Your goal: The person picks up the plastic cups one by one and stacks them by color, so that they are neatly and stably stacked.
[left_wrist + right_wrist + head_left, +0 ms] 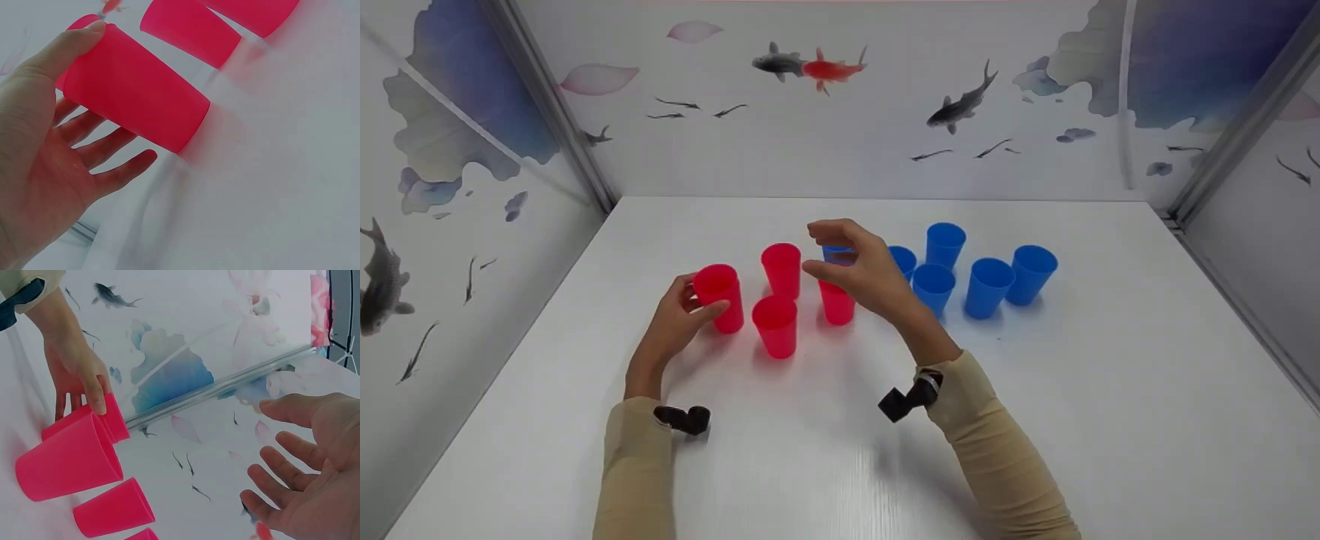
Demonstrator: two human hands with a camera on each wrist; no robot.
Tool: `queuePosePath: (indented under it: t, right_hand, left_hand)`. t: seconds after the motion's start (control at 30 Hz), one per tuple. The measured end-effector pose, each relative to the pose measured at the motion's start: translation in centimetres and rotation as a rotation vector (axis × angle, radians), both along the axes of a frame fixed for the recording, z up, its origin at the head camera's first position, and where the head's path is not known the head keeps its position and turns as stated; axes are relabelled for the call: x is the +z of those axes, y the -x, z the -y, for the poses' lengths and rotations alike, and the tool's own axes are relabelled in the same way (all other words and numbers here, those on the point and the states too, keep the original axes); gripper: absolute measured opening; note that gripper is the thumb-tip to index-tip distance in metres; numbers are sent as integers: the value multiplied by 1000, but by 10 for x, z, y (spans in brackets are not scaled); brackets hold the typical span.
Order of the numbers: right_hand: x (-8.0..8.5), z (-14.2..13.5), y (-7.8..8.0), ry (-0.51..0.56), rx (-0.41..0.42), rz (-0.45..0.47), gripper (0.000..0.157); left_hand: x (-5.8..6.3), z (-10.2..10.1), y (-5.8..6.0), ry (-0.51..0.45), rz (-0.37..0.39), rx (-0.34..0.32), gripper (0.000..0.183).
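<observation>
At the left of the head view, my left hand (673, 324) holds an upright red cup (724, 300), the leftmost one. In the left wrist view the thumb lies at the rim of that red cup (132, 87), with the fingers along its far side. Beside it stand more red cups: one behind (783, 271), one in front (777, 330) and one farther right (838, 306), partly hidden by my right hand (870, 270). That hand is raised above the cups, thumb and fingers apart; in the right wrist view its palm (315, 478) shows nothing held.
Several upright blue cups stand to the right, among them a front one (988, 291), a rear one (946, 246) and the rightmost (1032, 276). Another blue cup (835, 255) is mostly behind my right hand. Printed walls enclose the white table (825, 450) on three sides.
</observation>
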State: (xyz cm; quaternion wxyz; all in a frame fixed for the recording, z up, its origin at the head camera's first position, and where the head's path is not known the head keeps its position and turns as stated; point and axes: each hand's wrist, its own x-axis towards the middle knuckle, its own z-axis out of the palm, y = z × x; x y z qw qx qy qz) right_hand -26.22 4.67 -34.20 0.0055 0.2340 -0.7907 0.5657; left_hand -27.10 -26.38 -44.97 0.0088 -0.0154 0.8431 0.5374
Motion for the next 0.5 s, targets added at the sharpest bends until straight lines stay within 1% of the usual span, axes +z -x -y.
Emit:
queuePosePath:
  t: [0.13,0.3,0.4,0.5]
  right_hand:
    - [-16,-10,9,16,-37,12,63]
    - [-36,-19,22,-5,-83,34,68]
    - [-44,-22,27,-16,-95,42,70]
    - [-50,-24,31,-25,-110,69,72]
  left_hand:
    - [0,-1,1,-20,-11,-16,85]
    - [1,-2,1,-33,-12,-28,84]
    - [3,-2,-1,-31,-10,-22,86]
    - [5,-2,-1,-23,0,-12,88]
